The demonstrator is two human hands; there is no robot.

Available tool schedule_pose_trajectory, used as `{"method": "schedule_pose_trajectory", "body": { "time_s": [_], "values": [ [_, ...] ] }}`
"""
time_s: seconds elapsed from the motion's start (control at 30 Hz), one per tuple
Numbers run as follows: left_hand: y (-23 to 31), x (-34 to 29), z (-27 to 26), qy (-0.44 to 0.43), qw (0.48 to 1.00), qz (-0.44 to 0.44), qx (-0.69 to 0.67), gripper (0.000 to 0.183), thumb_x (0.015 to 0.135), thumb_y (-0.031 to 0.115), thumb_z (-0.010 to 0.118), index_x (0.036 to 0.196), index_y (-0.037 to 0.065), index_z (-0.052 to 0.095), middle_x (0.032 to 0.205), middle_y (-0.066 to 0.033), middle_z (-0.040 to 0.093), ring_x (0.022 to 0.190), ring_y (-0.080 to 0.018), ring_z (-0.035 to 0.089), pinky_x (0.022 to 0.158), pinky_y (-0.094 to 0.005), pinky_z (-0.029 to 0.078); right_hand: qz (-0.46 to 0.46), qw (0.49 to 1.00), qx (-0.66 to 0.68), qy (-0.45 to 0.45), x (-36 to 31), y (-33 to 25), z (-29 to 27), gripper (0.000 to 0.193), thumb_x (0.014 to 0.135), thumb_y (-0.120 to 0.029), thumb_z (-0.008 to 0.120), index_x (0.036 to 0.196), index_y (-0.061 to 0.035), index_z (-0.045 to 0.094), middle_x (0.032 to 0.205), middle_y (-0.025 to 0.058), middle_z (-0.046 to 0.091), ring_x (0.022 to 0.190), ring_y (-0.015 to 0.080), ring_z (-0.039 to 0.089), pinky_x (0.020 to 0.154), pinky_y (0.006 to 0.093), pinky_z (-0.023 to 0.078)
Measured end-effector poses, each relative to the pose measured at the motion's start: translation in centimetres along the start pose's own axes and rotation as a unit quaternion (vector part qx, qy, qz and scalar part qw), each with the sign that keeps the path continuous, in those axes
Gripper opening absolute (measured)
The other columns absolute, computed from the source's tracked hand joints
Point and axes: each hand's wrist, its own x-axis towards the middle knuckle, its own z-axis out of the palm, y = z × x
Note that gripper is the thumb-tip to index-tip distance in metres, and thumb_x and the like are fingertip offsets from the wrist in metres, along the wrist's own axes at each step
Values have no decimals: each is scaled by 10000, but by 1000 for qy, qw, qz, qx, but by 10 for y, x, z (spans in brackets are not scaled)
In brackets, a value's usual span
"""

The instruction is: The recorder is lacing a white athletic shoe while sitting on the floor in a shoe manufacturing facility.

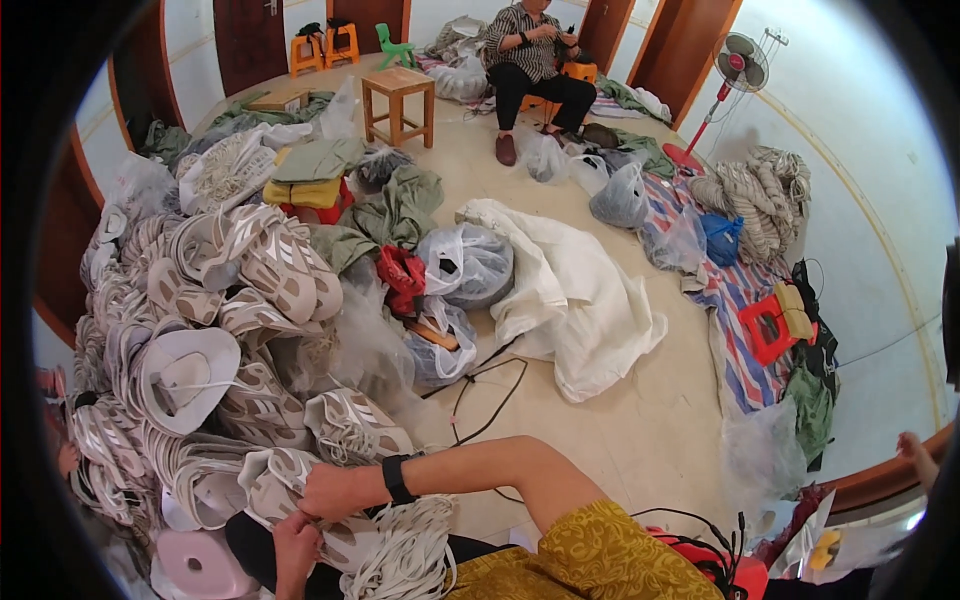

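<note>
Shoe upper (268, 486) over dark-clad lap (250, 548); right hand (338, 490) clenched on it, probably steadying; left hand (296, 548) bent against it, can't tell if pinching. Laces (408, 548) across lap, likely for easy reach. Piled uppers (285, 265) at left. Pale floor (630, 445), white sack (580, 300); beyond, wooden stool (398, 82), seated co-worker (538, 48), fan (741, 62).

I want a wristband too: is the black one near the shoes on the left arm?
No, the black wristband is on the right arm, just behind the right hand that touches a shoe.
</note>
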Motion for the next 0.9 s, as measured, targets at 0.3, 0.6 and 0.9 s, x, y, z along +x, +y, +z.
{"method": "schedule_pose_trajectory", "body": {
  "time_s": [0.3, 0.6, 0.9],
  "values": [
    [-1, 4, -2, 27, 997, 50, 58, 129, 688, 3, 445, 699, -46, 564, 496, -70, 512, 370, -143, 483, 335, -274, 381, -64, 994, -49, 68, 1, -13, -11, 160, 616, -200, 563, 544, -58, 555, 513, 119, 560, 510, 279, 587, 459, 392, 430],
    [-7, 25, -16, -89, 974, 70, 197, 160, 771, 72, 500, 682, -45, 564, 524, -87, 544, 411, -162, 531, 389, -293, 439, -69, 996, -40, 34, -2, -11, -4, 149, 631, -181, 560, 583, -41, 581, 539, 107, 573, 539, 260, 591, 471, 389, 434],
    [16, 18, -16, -123, 991, -49, -32, 119, 813, 102, 502, 763, 0, 539, 531, -41, 505, 348, -133, 452, 337, -259, 417, -65, 991, -17, 113, -11, -4, -4, 174, 665, -199, 576, 573, -52, 565, 587, 98, 574, 568, 262, 589, 477, 372, 427]
  ]
}}
